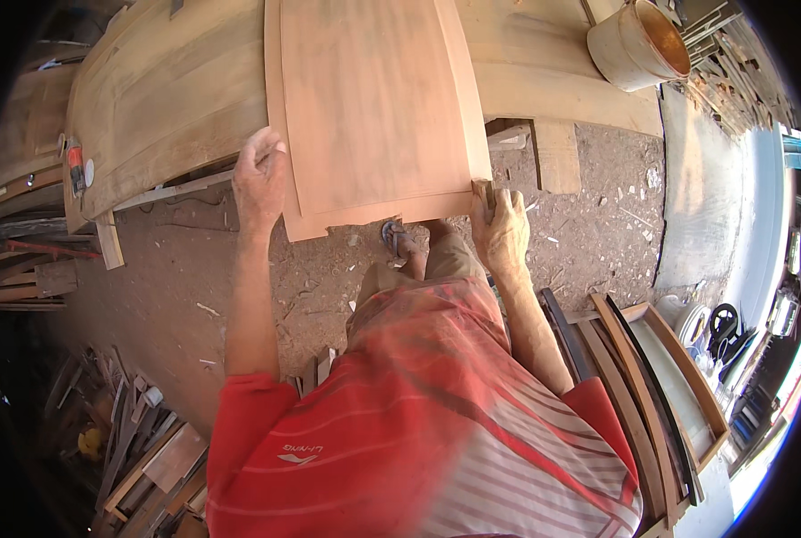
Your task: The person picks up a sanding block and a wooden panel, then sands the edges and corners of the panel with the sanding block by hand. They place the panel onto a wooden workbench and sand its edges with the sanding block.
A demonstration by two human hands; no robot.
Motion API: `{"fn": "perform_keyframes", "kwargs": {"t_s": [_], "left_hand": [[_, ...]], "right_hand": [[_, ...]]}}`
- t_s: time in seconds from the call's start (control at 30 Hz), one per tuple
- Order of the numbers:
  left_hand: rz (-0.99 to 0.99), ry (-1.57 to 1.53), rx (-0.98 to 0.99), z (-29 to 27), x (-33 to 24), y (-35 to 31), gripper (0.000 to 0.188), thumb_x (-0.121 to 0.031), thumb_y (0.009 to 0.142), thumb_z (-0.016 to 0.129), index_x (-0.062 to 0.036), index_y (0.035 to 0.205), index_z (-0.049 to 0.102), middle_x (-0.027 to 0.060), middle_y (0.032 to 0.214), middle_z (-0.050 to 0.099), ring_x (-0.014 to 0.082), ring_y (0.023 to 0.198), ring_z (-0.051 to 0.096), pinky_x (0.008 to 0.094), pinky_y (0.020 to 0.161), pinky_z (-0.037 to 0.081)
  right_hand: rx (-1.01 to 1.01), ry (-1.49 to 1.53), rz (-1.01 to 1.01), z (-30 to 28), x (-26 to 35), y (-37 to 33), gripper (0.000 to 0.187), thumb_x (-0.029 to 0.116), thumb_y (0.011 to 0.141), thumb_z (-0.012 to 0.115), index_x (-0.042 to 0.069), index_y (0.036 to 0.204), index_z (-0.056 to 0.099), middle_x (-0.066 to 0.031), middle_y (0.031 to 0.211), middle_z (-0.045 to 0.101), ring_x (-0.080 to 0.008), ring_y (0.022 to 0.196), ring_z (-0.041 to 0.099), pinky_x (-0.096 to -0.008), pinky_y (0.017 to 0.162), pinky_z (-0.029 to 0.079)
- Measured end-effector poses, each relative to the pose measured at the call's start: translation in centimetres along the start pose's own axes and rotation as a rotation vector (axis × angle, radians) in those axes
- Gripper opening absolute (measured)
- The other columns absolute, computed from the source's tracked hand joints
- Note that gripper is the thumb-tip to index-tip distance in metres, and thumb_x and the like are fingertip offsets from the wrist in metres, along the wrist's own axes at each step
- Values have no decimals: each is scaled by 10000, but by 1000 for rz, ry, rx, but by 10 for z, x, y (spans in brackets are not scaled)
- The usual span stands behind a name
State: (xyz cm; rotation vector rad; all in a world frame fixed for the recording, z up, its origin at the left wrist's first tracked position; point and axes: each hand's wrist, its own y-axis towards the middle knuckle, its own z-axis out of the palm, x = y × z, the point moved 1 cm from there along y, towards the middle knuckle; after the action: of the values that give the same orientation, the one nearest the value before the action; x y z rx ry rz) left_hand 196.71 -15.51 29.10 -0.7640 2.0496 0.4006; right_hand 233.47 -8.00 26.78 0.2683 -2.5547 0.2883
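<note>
A pinkish-brown wooden panel (378, 108), with a raised field and a flat border, lies lengthwise in front of me on a larger pale wooden board. My left hand (259, 184) is beside the panel's left edge, its dusty fingers curled in and nothing visible in them. Whether it touches the edge I cannot tell. At the near right corner, my right hand (502, 231) is closed around a small brown block (483, 193) that is pressed against the panel's edge. Its fingers partly hide the block.
Larger pale boards (181, 99) spread under and beside the panel. A stained bucket (629, 49) stands at the far right. On the left board lies a red and black tool (77, 166). Wood scraps (140, 421) pile up at lower left; long strips and a frame (687, 377) lean at lower right.
</note>
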Motion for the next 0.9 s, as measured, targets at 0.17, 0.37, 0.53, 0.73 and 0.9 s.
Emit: {"fn": "perform_keyframes", "kwargs": {"t_s": [0.17, 0.37, 0.53, 0.73, 0.9], "left_hand": [[4, 234, -41, 7, 33, 77, 588, -327, 993, 708, 32, 1432, 553, 238, 1374, 629, 344, 1297, 601, 460, 1127, 480], [129, 358, -3, 57, 51, 128, 936, -510, 904, 777, 39, 1559, 396, 319, 1595, 367, 421, 1532, 308, 501, 1205, 374], [118, 376, 14, 74, 45, 133, 1017, -532, 869, 816, 51, 1577, 377, 342, 1584, 357, 437, 1526, 307, 490, 1215, 362], [160, 356, -18, 80, 55, 131, 977, -529, 869, 818, 80, 1533, 440, 350, 1614, 317, 440, 1533, 299, 488, 1222, 350], [171, 438, -121, 81, 43, 123, 920, -510, 879, 811, 90, 1497, 486, 353, 1580, 383, 433, 1511, 348, 490, 1209, 366]], "right_hand": [[-125, -49, -88, 12, 20, 93, 281, 235, 992, 638, -4, 1114, 554, -267, 1096, 568, -480, 1007, 626, -554, 817, 539], [45, 63, -128, 12, 11, 45, 370, 258, 962, 703, 27, 1237, 618, -250, 1093, 593, -461, 1038, 636, -533, 860, 554], [-158, 18, -68, 25, 43, 142, 347, 331, 993, 674, 20, 1145, 641, -253, 1081, 613, -453, 1027, 646, -536, 842, 554], [-101, 33, -85, 24, 69, 237, 220, 224, 997, 607, 50, 1117, 668, -263, 1095, 636, -453, 1048, 649, -519, 861, 556], [125, 36, 60, 14, -1, 32, 400, 283, 965, 697, 64, 1286, 605, -274, 1122, 586, -488, 1050, 636, -572, 835, 561]]}}
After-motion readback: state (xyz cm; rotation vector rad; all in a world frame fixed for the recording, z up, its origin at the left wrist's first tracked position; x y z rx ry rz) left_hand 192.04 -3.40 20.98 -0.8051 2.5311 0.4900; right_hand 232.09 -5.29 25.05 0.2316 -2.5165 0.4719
